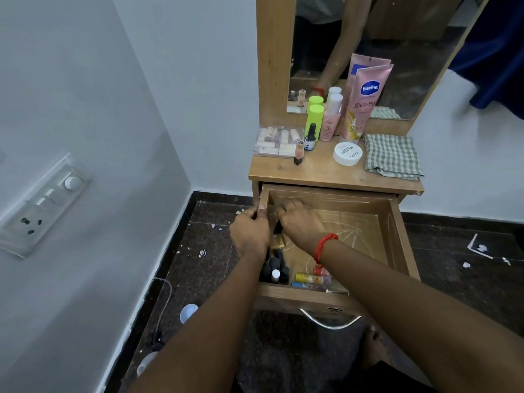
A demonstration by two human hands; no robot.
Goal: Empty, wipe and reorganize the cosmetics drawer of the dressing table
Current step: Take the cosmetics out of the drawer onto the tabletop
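Observation:
The wooden drawer (pixel 397 234) of the dressing table stands pulled out. My left hand (pixel 249 232) grips the drawer's left wall near its back corner. My right hand (pixel 297 222), with a red thread on the wrist, reaches down along that wall, fingers curled over a small dark item that is mostly hidden. Dark bottles (pixel 275 269) stand along the drawer's left side, and small tubes (pixel 312 278) lie at its front. On the tabletop (pixel 314 173) stand a pink Vaseline tube (pixel 361 109), a green bottle (pixel 314 120), a pink bottle (pixel 330 120), a dropper bottle (pixel 311 137), a white jar (pixel 347 154) and a nail polish (pixel 299 153).
A checked cloth (pixel 392 156) lies folded at the tabletop's right. A clear pack of cosmetics (pixel 273 141) lies at its left. The mirror (pixel 368 38) rises behind. A switch panel (pixel 42 205) is on the left wall. Scraps and a white cap (pixel 188 312) litter the dark floor.

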